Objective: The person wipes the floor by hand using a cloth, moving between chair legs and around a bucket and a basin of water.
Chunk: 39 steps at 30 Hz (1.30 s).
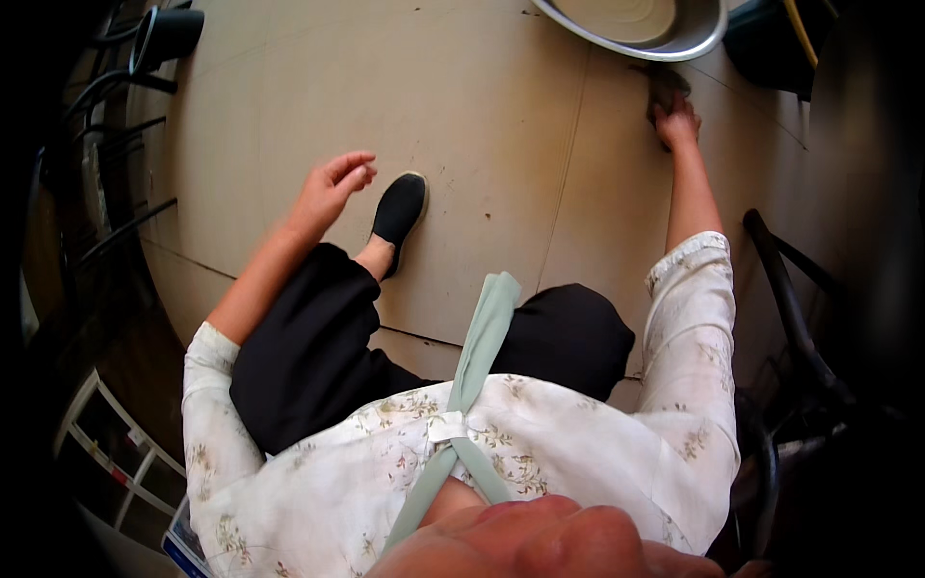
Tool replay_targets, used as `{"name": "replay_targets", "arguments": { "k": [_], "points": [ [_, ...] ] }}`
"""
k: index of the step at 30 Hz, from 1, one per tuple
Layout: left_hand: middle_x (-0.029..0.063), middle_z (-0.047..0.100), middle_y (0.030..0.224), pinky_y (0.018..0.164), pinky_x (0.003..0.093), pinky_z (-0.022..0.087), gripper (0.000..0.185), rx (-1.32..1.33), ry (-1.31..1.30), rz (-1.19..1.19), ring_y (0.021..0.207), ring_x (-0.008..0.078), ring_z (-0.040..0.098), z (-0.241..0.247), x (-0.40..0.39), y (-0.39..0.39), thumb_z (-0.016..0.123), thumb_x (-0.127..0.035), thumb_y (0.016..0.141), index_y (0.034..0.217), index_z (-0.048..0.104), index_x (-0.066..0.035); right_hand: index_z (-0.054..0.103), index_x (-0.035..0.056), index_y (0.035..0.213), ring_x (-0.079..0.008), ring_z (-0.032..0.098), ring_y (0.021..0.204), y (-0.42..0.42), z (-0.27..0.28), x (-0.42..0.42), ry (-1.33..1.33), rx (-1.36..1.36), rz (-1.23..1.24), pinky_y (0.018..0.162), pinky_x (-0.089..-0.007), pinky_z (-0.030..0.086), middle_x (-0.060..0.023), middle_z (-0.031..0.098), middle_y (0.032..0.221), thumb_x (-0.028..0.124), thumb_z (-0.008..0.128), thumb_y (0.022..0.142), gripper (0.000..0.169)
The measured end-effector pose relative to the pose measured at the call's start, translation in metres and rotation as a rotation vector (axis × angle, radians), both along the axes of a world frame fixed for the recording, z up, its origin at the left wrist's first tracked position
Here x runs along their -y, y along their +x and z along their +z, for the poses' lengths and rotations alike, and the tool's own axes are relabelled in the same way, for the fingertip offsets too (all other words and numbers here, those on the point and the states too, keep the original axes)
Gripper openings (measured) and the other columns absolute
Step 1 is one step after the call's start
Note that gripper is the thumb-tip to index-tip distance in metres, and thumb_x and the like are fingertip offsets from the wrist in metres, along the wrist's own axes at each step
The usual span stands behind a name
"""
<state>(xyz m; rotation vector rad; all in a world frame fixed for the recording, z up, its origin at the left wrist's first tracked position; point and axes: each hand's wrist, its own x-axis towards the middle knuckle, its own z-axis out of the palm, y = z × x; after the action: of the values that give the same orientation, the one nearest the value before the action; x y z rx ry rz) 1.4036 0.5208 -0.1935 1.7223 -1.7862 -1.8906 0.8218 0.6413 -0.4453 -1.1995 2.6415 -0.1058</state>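
Note:
My right hand (678,124) reaches far forward and down to the floor, its fingers on a dark grey-brown wet-looking rag (661,85). Blur hides the rag's exact shape. Just beyond it sits a metal basin (701,43) with cloudy, beige liquid (621,16) in it, cut off by the top edge of the view. My left hand (336,184) hangs in the air beside a black slip-on shoe (402,208). Its fingers are loosely bent, the thumb stands off from them, and it holds nothing.
Pale floor tiles (462,94) bear small dark specks. Right of the basin stands a dark bucket (766,50). Black metal chair legs (780,289) rise close to my right arm. At the far left are thin black metal legs (126,231) and a dark pot (173,35).

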Motion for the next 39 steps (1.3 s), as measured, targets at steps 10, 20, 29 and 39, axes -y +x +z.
{"name": "replay_targets", "arguments": {
  "k": [10,20,29,39],
  "points": [
    [0.0074,0.067,0.114,0.098,0.0317,0.047,0.032,0.105,0.083,-0.082,0.111,0.0155,0.061,0.007,-0.068,0.021,0.057,-0.014,0.099,0.127,0.06,0.0,0.052,0.0035,0.13,-0.0323,0.051,0.117,0.266,0.016,-0.067,-0.258,-0.165,0.567,0.094,-0.0464,0.045,-0.0144,0.05,0.133,0.009,0.049,0.089,0.04],
    [0.0075,0.065,0.117,0.103,0.0308,0.044,0.035,-0.002,-0.159,-0.363,0.113,0.0154,0.059,0.052,-0.053,-0.092,0.055,-0.019,0.101,0.132,0.058,-0.004,0.062,0.0075,0.114,-0.0335,0.056,0.099,0.252,0.085,-0.132,-0.601,0.255,0.487,0.084,-0.0428,0.048,-0.0114,0.062,0.111,0.005,0.051,0.083,0.032],
    [0.0077,0.065,0.119,0.1,0.031,0.046,0.035,-0.019,-0.096,-0.422,0.112,0.0157,0.06,0.058,-0.061,-0.097,0.057,-0.019,0.1,0.131,0.058,-0.003,0.067,0.0078,0.116,-0.0381,0.052,0.109,0.075,0.004,-0.189,-0.348,-0.107,0.034,0.099,-0.0438,0.042,-0.0164,0.059,0.124,0.004,0.054,0.081,0.037],
    [0.0074,0.065,0.119,0.099,0.0324,0.046,0.036,0.044,-0.02,-0.482,0.111,0.0165,0.06,0.043,-0.065,-0.097,0.055,-0.024,0.102,0.132,0.058,-0.005,0.064,0.0069,0.111,-0.0349,0.053,0.114,0.317,0.048,-0.26,-0.504,0.578,0.312,0.099,-0.0433,0.045,-0.0118,0.058,0.124,-0.002,0.055,0.071,0.042]
  ]
}}
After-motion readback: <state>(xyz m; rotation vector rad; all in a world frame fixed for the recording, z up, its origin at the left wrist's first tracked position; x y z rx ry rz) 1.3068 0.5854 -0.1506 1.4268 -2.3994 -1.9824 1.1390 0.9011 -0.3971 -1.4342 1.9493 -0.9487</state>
